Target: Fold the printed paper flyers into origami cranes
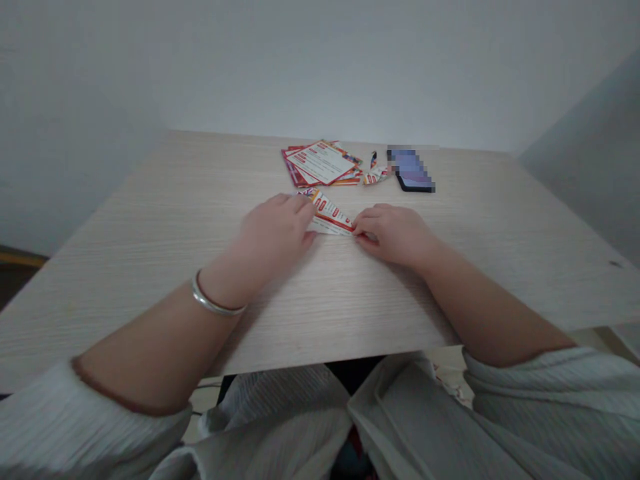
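Note:
A folded sheet of printed paper (333, 215), white with red and orange print, lies on the table between my hands. It narrows to a point at its right end. My left hand (277, 230) is closed over the left end, fingers on top and thumb at the near edge, so that end is partly hidden. With thumb and fingers together, my right hand (393, 230) pinches the pointed right tip. A silver bangle (215, 305) circles my left wrist.
Beyond my hands, a stack of printed sheets (323, 162) lies fanned out on the pale wooden table (300, 307). To its right are a small folded paper piece (376, 175) and a phone (414, 172). A wall (320, 67) rises behind the table.

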The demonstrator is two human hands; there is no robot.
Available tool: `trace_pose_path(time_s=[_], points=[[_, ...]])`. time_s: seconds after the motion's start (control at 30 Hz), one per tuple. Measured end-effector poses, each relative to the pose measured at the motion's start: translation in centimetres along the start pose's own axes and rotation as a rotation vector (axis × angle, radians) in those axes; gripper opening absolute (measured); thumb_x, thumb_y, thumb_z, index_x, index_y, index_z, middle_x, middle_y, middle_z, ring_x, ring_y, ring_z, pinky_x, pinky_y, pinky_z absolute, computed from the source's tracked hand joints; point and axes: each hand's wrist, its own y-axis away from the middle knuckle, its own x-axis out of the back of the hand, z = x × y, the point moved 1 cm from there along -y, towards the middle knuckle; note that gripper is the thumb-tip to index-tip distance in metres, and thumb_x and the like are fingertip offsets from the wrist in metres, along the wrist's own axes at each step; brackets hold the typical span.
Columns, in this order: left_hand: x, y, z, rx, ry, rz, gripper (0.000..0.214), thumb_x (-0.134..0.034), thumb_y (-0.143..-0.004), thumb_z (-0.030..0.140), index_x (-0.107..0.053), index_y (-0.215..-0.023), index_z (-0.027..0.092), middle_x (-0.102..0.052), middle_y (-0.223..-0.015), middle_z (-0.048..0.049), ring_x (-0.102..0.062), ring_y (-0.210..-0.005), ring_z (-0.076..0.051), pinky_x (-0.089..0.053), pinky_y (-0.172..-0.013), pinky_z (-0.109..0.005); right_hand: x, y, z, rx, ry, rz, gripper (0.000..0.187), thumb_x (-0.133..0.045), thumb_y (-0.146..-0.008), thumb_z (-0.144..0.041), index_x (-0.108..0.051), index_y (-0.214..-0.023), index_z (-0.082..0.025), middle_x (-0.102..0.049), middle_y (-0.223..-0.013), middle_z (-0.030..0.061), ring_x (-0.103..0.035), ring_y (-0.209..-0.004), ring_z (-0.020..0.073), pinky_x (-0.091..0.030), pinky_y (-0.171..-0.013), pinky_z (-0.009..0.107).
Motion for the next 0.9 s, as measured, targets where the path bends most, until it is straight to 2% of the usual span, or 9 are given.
trace_pose_path(time_s=[0.03, 0.1, 0.27, 0.37, 0.5, 0.6, 0.73, 0.9], points=[[-0.5, -0.2, 0.1, -0.1, 0.052, -0.012, 0.037, -0.045, -0.102, 0.022, -0.067, -0.13, 0.01, -0.066, -0.14, -0.0195, -0.06, -0.132, -0.032, -0.048, -0.113, -0.049, 0.0, -0.1, -0.1, -0.002, 0.011, 0.005, 0.027, -0.054, -0.101, -0.023, -0.079, -0.11, -0.016, -0.08, -0.118, 0.011, -0.069, -0.108, 0.0264, -0.049, -0.09, 0.038], [-1.4, -0.7, 0.0, -0.192, 0.132, -0.018, 0.036, -0.043, -0.104, 0.02, -0.071, -0.125, 0.012, -0.068, -0.14, -0.0166, -0.059, -0.136, -0.029, -0.044, -0.119, -0.049, -0.1, -0.2, -0.3, -0.006, 0.028, 0.013, 0.027, -0.054, -0.102, -0.024, -0.079, -0.107, -0.016, -0.08, -0.114, 0.0106, -0.069, -0.105, 0.0262, -0.049, -0.088, 0.039], [-2.7, -1.2, -0.3, -0.159, 0.174, -0.052, 0.038, -0.04, -0.105, 0.018, -0.071, -0.127, 0.012, -0.072, -0.13, -0.0149, -0.068, -0.121, -0.027, -0.053, -0.11, -0.045, -0.4, -0.4, -0.8, -0.017, 0.031, 0.054, 0.028, -0.054, -0.102, -0.026, -0.08, -0.107, -0.016, -0.081, -0.112, 0.0103, -0.068, -0.107, 0.0275, -0.05, -0.087, 0.039], [-2.6, -1.2, -0.5, -0.15, 0.125, -0.057, 0.035, -0.042, -0.104, 0.016, -0.072, -0.122, 0.012, -0.074, -0.122, -0.0142, -0.072, -0.114, -0.028, -0.056, -0.103, -0.044, -0.7, -0.6, -1.2, -0.001, -0.01, 0.086, 0.029, -0.055, -0.103, -0.027, -0.079, -0.115, -0.018, -0.08, -0.118, 0.009, -0.068, -0.111, 0.0267, -0.05, -0.091, 0.038], [-2.2, -1.0, -0.5, -0.166, 0.065, -0.075, 0.033, -0.041, -0.104, 0.015, -0.071, -0.118, 0.012, -0.075, -0.118, -0.0134, -0.074, -0.106, -0.028, -0.057, -0.092, -0.041, -1.1, -0.8, -1.4, 0.014, -0.008, 0.11, 0.029, -0.054, -0.103, -0.025, -0.079, -0.113, -0.018, -0.08, -0.116, 0.0094, -0.068, -0.109, 0.0264, -0.05, -0.091, 0.038], [-1.9, -0.9, -0.2, -0.169, 0.002, -0.072, 0.032, -0.04, -0.104, 0.015, -0.069, -0.116, 0.011, -0.076, -0.11, -0.0152, -0.075, -0.098, -0.03, -0.056, -0.08, -0.04, -1.1, -0.9, -1.5, 0.003, -0.005, 0.133, 0.028, -0.055, -0.102, -0.026, -0.08, -0.111, -0.018, -0.08, -0.113, 0.01, -0.068, -0.107, 0.0268, -0.05, -0.09, 0.038], [-1.7, -0.9, 0.4, -0.1, -0.051, -0.058, 0.032, -0.039, -0.105, 0.018, -0.07, -0.112, 0.011, -0.077, -0.096, -0.0157, -0.076, -0.089, -0.031, -0.052, -0.068, -0.038, -1.0, -1.0, -1.8, -0.054, 0.015, 0.147, 0.028, -0.053, -0.102, -0.026, -0.08, -0.108, -0.018, -0.08, -0.108, 0.0118, -0.068, -0.104, 0.0266, -0.048, -0.085, 0.037], [-1.8, -0.9, 1.1, -0.041, -0.041, 0.011, 0.028, -0.046, -0.104, 0.024, -0.071, -0.112, 0.015, -0.079, -0.103, -0.014, -0.076, -0.09, -0.031, -0.05, -0.064, -0.037, -1.2, -1.0, -2.0, -0.11, 0.01, 0.196, 0.024, -0.055, -0.099, -0.024, -0.078, -0.103, -0.018, -0.08, -0.104, 0.0116, -0.068, -0.099, 0.0258, -0.046, -0.079, 0.035]])
